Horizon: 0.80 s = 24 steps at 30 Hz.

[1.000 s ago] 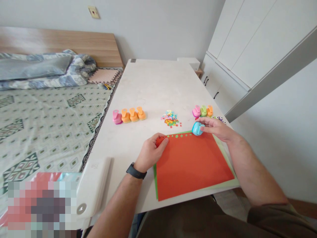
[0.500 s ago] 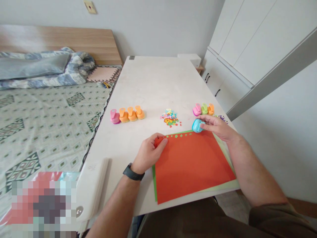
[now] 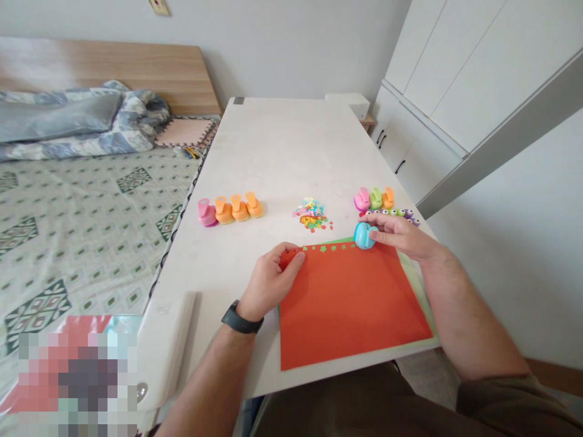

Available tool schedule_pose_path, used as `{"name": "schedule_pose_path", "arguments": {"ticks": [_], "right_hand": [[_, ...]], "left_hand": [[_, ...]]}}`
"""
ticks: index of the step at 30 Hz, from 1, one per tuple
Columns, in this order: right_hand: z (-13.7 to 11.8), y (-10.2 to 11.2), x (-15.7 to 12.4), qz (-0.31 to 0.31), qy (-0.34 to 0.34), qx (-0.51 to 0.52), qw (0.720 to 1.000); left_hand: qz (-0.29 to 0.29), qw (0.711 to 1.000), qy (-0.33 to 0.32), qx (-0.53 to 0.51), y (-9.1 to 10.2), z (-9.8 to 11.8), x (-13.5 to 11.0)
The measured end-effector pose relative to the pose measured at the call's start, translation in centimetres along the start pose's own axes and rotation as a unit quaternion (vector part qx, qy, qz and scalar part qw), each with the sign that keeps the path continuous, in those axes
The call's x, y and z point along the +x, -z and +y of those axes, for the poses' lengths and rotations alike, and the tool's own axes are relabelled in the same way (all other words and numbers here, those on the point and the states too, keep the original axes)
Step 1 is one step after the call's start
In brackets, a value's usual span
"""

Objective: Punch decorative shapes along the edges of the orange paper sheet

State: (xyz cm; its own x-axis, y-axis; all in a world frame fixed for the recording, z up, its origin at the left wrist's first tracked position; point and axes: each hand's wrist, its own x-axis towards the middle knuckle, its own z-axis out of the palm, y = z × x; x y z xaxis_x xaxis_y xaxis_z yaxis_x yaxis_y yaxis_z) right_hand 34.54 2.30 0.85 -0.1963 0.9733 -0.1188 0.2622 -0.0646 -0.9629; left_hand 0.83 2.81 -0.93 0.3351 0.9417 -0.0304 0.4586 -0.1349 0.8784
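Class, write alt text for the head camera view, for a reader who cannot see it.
A person's right hand grips a blue paper punch on the far edge of a red paper sheet, while the left hand presses its far left corner. Colourful cut-outs and more punches lie beyond on the white table.

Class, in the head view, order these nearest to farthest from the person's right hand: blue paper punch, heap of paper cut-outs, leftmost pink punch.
1. Blue paper punch: in the right hand grip.
2. Heap of paper cut-outs: to its left.
3. Leftmost pink punch: far left.
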Motion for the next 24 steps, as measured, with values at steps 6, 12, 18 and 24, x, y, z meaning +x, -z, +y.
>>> {"name": "schedule_pose_path", "arguments": {"ticks": [6, 12, 18, 24], "right_hand": [[0.13, -0.09, -0.22, -0.027, 0.003, -0.009, 1.0], [0.23, -0.18, -0.34, -0.031, -0.005, -0.002, 1.0], [0.28, -0.4, -0.48, -0.036, -0.018, 0.012, 0.999], [0.47, -0.49, -0.55, -0.036, -0.023, 0.018, 0.999]], "left_hand": [[0.019, 1.0, 0.008, -0.01, -0.09, -0.39, 0.03], [0.027, 0.999, 0.023, -0.041, -0.3, -0.71, 0.11], [0.033, 0.999, 0.016, -0.024, -0.42, -0.72, 0.14], [0.041, 0.999, 0.01, -0.018, -0.42, -0.37, 0.15]]}}
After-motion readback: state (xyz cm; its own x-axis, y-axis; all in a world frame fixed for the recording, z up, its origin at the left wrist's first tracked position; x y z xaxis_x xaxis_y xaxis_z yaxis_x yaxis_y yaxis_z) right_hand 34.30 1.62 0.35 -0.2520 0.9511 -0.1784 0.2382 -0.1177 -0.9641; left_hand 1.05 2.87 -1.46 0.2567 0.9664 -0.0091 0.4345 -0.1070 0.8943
